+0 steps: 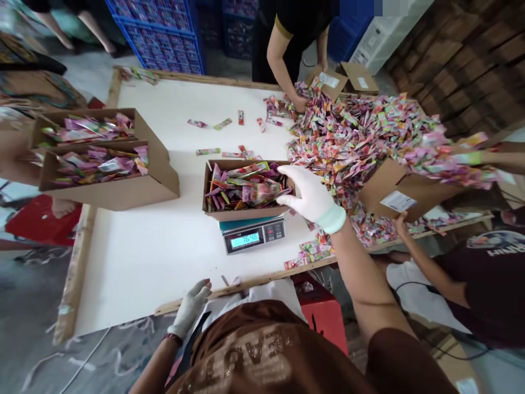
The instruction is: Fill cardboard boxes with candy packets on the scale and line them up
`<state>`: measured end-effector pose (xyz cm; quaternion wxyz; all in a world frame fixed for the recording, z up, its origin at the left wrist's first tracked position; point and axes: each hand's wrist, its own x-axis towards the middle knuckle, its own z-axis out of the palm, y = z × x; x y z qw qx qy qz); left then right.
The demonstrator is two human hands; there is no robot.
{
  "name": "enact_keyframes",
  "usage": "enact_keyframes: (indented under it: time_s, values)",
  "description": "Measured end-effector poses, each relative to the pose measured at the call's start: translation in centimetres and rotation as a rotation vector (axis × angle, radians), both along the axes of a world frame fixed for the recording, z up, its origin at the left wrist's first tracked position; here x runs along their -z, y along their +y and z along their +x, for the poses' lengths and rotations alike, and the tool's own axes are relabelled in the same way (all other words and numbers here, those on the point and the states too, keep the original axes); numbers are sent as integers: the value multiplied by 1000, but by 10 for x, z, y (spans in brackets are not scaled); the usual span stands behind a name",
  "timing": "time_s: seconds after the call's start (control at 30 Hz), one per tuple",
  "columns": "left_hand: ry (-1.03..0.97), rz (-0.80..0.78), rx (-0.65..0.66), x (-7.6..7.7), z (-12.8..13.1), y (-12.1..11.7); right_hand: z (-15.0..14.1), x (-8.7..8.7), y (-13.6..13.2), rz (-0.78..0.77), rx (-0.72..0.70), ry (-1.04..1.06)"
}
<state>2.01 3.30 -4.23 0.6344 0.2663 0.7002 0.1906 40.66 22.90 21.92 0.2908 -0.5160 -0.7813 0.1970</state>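
A carton [241, 214] full of small candy packets [262, 191] sits on a digital scale [254, 236] with a lit display. My right hand [309, 194], in a white glove, reaches over the carton's right end. Its thumb and fingers are spread apart around that end, with the fingertips just above the packets; nothing is seen held. My left hand [192, 306], also gloved, hovers low by the table's near edge, its fingers loosely stretched out and holding nothing visible.
Two filled cartons [110, 194] stand at the table's left. A large packet heap [348, 131] covers the right, where one co-worker's hand [300, 104] reaches in and another co-worker tilts a carton [404, 194]. Loose packets [222, 124] lie behind the scale. Blue crates [159, 44] stand beyond.
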Motion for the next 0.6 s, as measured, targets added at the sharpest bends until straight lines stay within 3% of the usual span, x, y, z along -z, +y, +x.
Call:
enact_keyframes:
  time_s: [0.07, 0.17, 0.27, 0.33, 0.47, 0.6]
  values:
    - [-14, 4, -40, -4, -5, -1, 18, 26, -6, -53, 159, -14]
    - [-26, 22, -132, -11, -20, 4, 48, 83, -36, -351, 416, -273]
    - [-1, 80, -209, -28, -39, 26, 58, 137, -76, -561, 456, -478]
    - [35, 138, -247, -45, -51, 53, 54, 162, -100, -644, 442, -526]
    - [43, 333, -217, -96, -55, 119, 47, 190, -124, -787, 434, -621]
    - [15, 570, -118, -156, -22, 182, 56, 194, -122, -840, 442, -694]
